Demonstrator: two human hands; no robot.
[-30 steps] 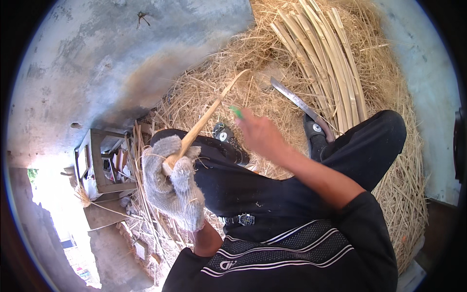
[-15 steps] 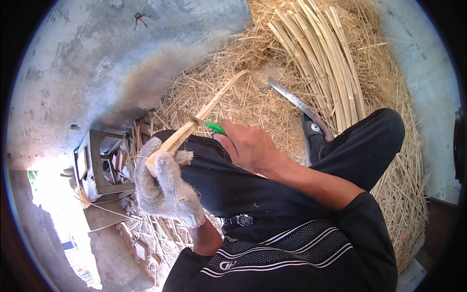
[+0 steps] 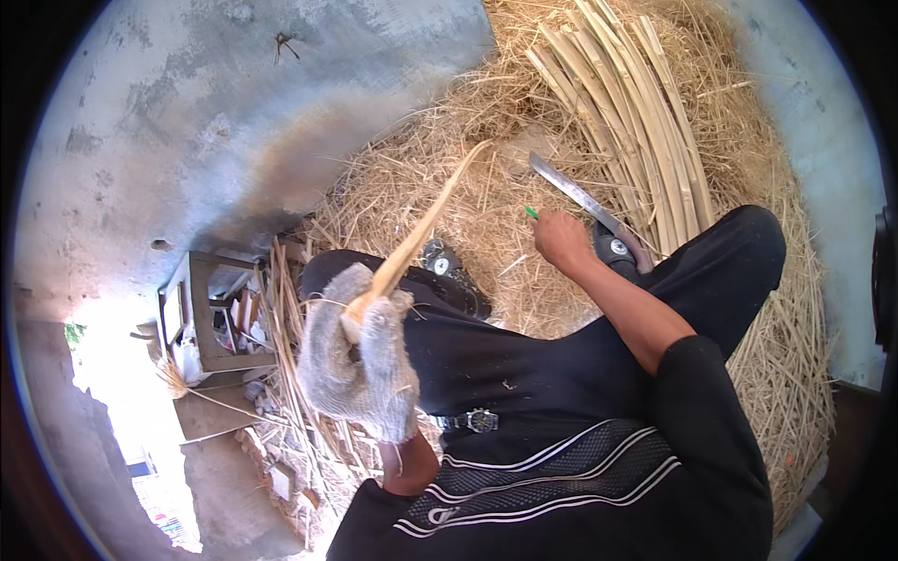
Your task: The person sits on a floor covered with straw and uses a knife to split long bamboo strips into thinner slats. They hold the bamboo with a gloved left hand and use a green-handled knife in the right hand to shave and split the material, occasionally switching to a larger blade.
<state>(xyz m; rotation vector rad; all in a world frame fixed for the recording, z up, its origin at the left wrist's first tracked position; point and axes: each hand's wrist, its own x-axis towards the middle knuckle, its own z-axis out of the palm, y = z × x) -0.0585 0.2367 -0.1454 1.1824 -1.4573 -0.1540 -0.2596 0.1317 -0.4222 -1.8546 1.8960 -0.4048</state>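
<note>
In a pale knitted glove, my left hand (image 3: 360, 360) grips the thick lower end of a split bamboo strip (image 3: 419, 234). The strip slants up and away over my thigh, narrowing to a bent tip. My bare right hand (image 3: 565, 241) is closed round a green-handled knife (image 3: 531, 213). Only the knife's green end shows beyond the fingers; its blade cannot be made out. Right hand and strip are apart. Just beyond that hand lies a long curved blade with a wooden handle (image 3: 578, 194), the handle by my right shoe (image 3: 614, 247).
A bundle of split bamboo strips (image 3: 645, 122) lies at the far right. Loose shavings (image 3: 449, 187) cover the floor around my crossed legs. A worn wall (image 3: 215, 112) rises at the left, with a wooden frame holding odds and ends (image 3: 234, 360) below it.
My right hand has moved right and away from the strip with the knife. The left hand and strip have shifted slightly right, and the strip stands steeper.
</note>
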